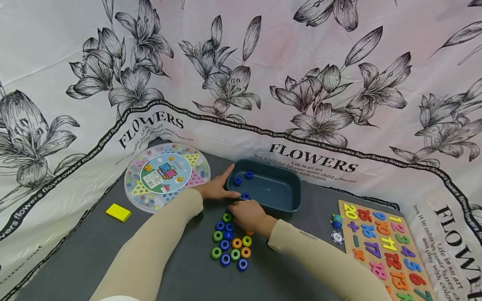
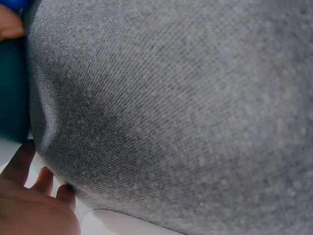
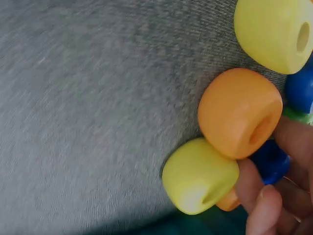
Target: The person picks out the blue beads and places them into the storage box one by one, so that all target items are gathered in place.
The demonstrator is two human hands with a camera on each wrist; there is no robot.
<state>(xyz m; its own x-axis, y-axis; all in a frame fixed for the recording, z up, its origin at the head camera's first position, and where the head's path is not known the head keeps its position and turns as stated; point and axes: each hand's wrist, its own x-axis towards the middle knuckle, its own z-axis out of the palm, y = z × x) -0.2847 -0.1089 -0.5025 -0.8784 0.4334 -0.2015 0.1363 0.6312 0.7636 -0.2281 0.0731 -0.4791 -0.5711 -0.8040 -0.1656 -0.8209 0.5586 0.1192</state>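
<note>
My left hand (image 1: pixel 215 188) rests against the near left corner of a dark teal bin (image 1: pixel 276 190), thumb along the near side and fingers straight along the left end. In the left wrist view the fingers (image 2: pixel 18 166) are spread beside the bin wall. Inside the bin, blue beads (image 1: pixel 237 181) sit toward the left. Just in front of the bin, my right hand (image 1: pixel 249 215) bends over the loose beads. In the right wrist view its fingers and thumb pinch a blue bead (image 3: pixel 271 162), partly hidden. An orange bead (image 3: pixel 239 112) and a yellow bead (image 3: pixel 200 176) lie beside those fingers.
Several blue, green, orange and yellow beads (image 1: pixel 225 245) cluster before the bin. A round game board (image 1: pixel 165 177) and a yellow block (image 1: pixel 118 212) lie left. At right are a number board (image 1: pixel 388 246), a small toy (image 1: pixel 337 221) and a chip (image 1: pixel 337 237). Floral cloth hangs behind.
</note>
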